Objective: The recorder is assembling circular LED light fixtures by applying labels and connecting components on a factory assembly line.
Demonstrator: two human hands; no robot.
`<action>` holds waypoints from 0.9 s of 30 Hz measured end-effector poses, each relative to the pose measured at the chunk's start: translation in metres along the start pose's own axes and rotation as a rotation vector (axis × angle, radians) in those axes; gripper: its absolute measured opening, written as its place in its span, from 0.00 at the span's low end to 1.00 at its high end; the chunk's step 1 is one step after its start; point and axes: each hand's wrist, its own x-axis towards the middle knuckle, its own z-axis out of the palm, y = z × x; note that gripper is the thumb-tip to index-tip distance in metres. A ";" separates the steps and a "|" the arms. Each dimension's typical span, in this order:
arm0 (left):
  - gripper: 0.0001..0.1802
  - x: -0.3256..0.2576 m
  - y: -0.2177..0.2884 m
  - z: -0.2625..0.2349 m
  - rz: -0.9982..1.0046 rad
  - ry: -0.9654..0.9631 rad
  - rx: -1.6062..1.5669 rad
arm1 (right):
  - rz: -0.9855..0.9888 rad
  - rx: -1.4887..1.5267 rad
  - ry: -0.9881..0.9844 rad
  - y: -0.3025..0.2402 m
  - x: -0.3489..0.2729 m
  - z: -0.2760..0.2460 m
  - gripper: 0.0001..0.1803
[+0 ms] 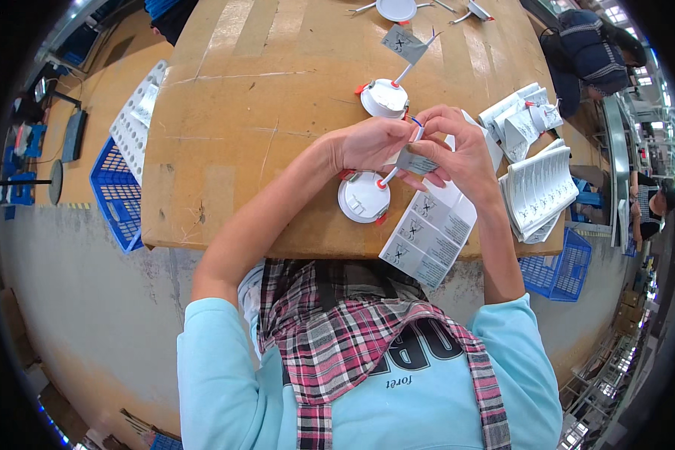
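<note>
Near the table's front edge lies a round white downlight point(362, 199) with red clips, its white cable point(389, 177) rising to the right. My left hand point(375, 146) is closed at the upper part of that cable, beside its bare coloured wire ends. My right hand point(463, 154) pinches a small silver-grey label point(416, 160) against the same cable; fingers partly hide the label. Below my right hand, a sheet of printed labels point(426, 238) overhangs the front edge. Just beyond my hands sits a second downlight point(385, 100), a grey label point(405, 45) standing flag-like on its cable.
Stacked label sheets point(540, 191) lie at the right edge, crumpled sheets point(519, 120) behind them. Another downlight point(396, 8) lies at the table's point(225, 150) far side. Blue crates point(116, 191) stand left and right below. A person point(589, 56) is at the far right.
</note>
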 end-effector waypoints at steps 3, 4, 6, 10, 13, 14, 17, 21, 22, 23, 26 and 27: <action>0.14 0.000 -0.003 -0.010 0.077 -0.066 -0.092 | -0.017 0.017 0.000 -0.003 -0.002 0.001 0.08; 0.15 0.001 -0.005 -0.013 0.139 -0.011 -0.053 | -0.021 0.010 0.001 -0.003 -0.002 0.001 0.08; 0.15 0.002 -0.008 -0.021 0.162 0.028 0.008 | -0.060 -0.046 0.012 0.002 0.001 0.000 0.08; 0.16 -0.006 0.000 -0.014 0.182 0.284 0.299 | -0.109 -0.142 0.064 0.002 0.006 -0.001 0.08; 0.15 -0.017 0.007 0.002 0.341 0.403 0.533 | -0.095 -0.128 0.075 -0.002 0.010 -0.005 0.09; 0.15 -0.021 0.006 0.007 0.336 0.418 0.573 | -0.124 -0.104 0.095 -0.003 0.010 -0.005 0.09; 0.11 -0.028 -0.006 -0.002 0.452 0.361 0.649 | -0.071 -0.096 0.116 -0.006 0.007 0.001 0.10; 0.12 -0.031 -0.018 -0.006 0.335 0.357 0.562 | -0.128 -0.173 0.140 -0.001 0.003 0.006 0.10; 0.12 -0.035 -0.019 0.001 0.314 0.342 0.544 | -0.135 -0.160 0.120 -0.005 0.000 0.005 0.10; 0.12 -0.039 -0.017 0.003 0.292 0.327 0.521 | -0.138 -0.148 0.098 -0.007 0.000 0.006 0.09; 0.13 -0.054 -0.007 0.009 0.265 0.408 0.559 | -0.182 -0.125 0.090 -0.009 0.010 0.012 0.09; 0.13 -0.058 -0.007 0.009 0.262 0.406 0.561 | -0.204 -0.131 0.087 -0.009 0.015 0.015 0.09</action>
